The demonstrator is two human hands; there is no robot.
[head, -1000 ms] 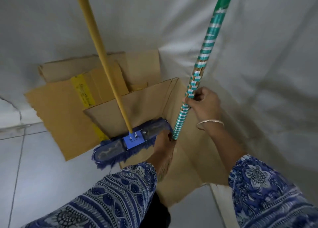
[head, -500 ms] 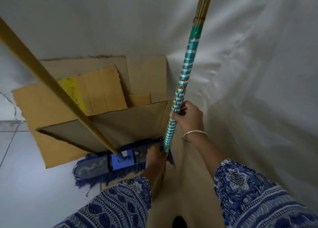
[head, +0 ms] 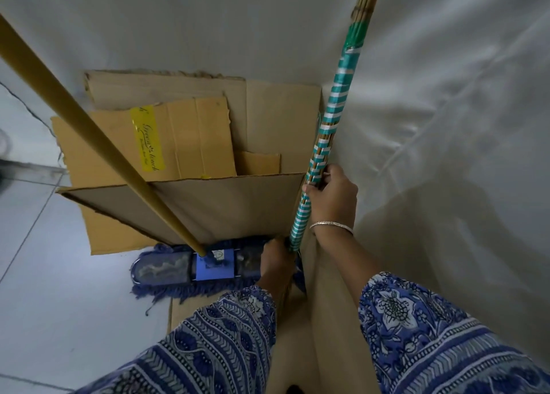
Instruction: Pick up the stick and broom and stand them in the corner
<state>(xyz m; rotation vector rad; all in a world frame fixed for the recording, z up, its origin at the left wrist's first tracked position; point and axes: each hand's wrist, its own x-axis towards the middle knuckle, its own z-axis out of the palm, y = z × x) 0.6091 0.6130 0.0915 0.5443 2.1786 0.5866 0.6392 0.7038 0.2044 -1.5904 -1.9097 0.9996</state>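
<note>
A broom (head: pixel 333 107) with a teal-and-white wrapped handle stands nearly upright in the corner, its straw bundle rising out of the top of the view. My right hand (head: pixel 331 194) is closed around its handle. My left hand (head: pixel 275 264) is low at the handle's foot, resting on the right end of a blue mop head (head: pixel 190 267); what its fingers grip is hidden. The stick (head: pixel 98 143), a long yellow pole, rises from the mop head's blue bracket and leans up to the left.
Flattened cardboard sheets (head: pixel 184 134) lean against the white draped wall (head: pixel 446 125) behind the mop. More cardboard (head: pixel 297 349) lies under my arms. Grey floor tiles (head: pixel 59 304) spread to the left.
The yellow stick has tipped from near upright to a strong lean left. The broom handle has come more upright into the corner. Both hands kept their places.
</note>
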